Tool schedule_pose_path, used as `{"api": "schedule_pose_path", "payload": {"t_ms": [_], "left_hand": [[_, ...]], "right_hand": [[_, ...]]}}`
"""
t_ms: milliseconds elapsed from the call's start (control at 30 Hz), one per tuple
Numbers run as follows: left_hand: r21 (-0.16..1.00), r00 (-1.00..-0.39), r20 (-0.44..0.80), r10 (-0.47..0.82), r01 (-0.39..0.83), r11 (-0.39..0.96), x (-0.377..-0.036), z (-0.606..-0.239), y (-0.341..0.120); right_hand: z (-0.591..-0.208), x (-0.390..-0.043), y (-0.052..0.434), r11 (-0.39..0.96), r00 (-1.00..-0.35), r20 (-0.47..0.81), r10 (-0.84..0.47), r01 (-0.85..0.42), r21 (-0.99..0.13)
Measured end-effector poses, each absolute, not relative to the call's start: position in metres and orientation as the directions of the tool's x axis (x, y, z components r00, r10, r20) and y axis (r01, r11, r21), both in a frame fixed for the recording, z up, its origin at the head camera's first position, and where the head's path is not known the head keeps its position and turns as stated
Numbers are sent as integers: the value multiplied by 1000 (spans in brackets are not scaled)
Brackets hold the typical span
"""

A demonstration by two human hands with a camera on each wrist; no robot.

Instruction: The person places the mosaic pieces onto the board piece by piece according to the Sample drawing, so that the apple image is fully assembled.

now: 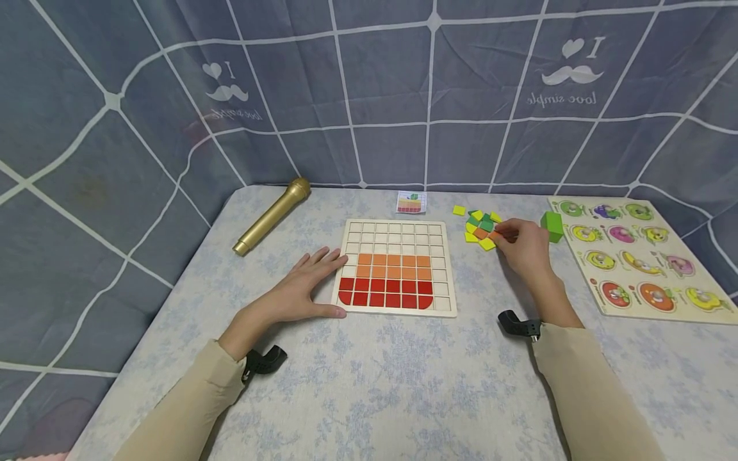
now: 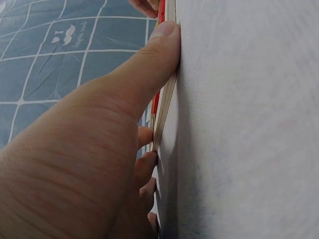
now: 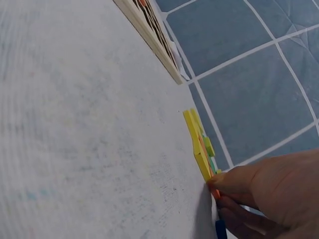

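A square wooden grid board [image 1: 398, 238] lies on the table, with red tiles [image 1: 385, 292] in its two nearest rows and orange tiles [image 1: 394, 266] in the two above. Along its left edge rests my left hand [image 1: 296, 288], fingers spread and thumb at the near left corner. In the left wrist view the thumb lies against the side of the board [image 2: 168, 94]. My right hand [image 1: 526, 250] is at a small pile of yellow, green and orange tiles [image 1: 483, 224]. Its thumb and fingertips pinch an orange tile [image 3: 215, 192] at the pile's right edge.
A small picture card [image 1: 411, 202] lies behind the board. A gold microphone [image 1: 272, 216] is at the back left. Right of my right hand are a green block [image 1: 552, 226] and a fruit puzzle board [image 1: 628, 306]. A tiled-pattern cloth [image 1: 386, 77] hangs behind the table.
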State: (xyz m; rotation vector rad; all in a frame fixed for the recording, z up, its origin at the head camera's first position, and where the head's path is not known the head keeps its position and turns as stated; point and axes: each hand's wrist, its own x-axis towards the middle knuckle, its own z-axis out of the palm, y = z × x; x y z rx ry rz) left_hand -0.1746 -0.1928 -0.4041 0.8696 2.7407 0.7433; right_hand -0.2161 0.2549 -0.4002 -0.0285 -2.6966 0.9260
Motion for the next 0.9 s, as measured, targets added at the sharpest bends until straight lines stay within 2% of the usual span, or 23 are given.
{"api": "schedule_pose_path", "payload": {"t_ms": [433, 900], "left_hand": [[507, -816, -7, 577, 495, 706, -174, -405, -193], [507, -814, -2, 581, 500, 702, -174, -404, -194]], "right_hand": [[-403, -217, 260, 812, -963, 238, 126, -38, -583], [-393, -217, 261, 737, -957, 264, 124, -89, -670]]}}
